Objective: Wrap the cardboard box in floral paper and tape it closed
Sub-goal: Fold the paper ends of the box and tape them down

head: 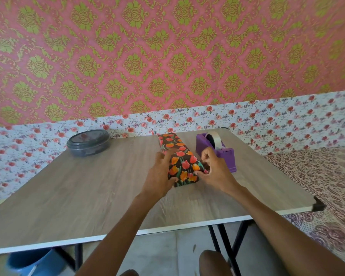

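Box wrapped; left hand grips left edge, right hand pinches paper at right edge, dispenser just beside

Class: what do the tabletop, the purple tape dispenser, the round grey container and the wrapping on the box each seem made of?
Tabletop: probably wood-look laminate board, matte; printed grain, white edge.
Tape dispenser: moulded plastic, smooth, even purple.
Container: likely plastic, glossy; its translucent lid shows reflections.
Floral paper: thin printed paper, slight sheen; it creases at the folds.
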`<state>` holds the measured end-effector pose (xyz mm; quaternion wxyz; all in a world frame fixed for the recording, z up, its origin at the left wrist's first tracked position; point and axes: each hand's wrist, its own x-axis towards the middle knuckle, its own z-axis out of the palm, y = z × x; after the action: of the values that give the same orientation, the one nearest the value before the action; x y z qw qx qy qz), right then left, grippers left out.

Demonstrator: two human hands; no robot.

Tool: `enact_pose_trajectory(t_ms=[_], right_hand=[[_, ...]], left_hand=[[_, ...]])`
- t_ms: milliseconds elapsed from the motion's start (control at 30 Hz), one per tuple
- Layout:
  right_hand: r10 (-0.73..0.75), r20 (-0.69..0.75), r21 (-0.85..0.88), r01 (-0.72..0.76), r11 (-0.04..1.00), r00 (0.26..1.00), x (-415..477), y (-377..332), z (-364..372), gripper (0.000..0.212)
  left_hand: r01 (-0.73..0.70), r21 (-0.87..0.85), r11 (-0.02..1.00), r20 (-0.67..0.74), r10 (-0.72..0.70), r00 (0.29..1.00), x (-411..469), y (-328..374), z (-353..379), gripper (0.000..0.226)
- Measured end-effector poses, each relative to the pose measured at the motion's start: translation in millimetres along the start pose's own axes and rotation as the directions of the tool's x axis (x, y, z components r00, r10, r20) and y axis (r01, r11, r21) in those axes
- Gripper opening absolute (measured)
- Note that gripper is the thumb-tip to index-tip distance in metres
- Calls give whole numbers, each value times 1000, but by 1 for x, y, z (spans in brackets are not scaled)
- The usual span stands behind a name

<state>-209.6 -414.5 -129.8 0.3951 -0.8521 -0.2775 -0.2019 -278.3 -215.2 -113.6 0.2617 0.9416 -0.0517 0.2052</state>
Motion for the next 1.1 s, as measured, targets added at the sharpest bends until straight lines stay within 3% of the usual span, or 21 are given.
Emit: enact_pose_trajectory(t_ms=[300,467,633,933,1033,1100], right_hand=[[-8,32,-6,8,1000,999,0,8,-7,46],[-52,108,-74,60,995,993,3,6,-12,46],[-69,130,-103,82,991,989,4,8,-15,49],[-100,151,-118,119,986,983,1,9,-25,53],[-117,86,-119,127,985,989,1,15,-46,47],[-123,-65,-187,109,976,990,8,24,-59,29]], left_hand=[[-39,-61,997,27,40,999,8,3,10,81],[-184,168,968,-17,190,982,5,-1,12,81],[-283,353,892,83,272,959,5,6,9,64],[-300,438,848,108,282,953,4,16,10,67],[-290,449,845,135,257,957,3,17,12,70],[-283,456,844,156,237,959,3,18,13,74]])
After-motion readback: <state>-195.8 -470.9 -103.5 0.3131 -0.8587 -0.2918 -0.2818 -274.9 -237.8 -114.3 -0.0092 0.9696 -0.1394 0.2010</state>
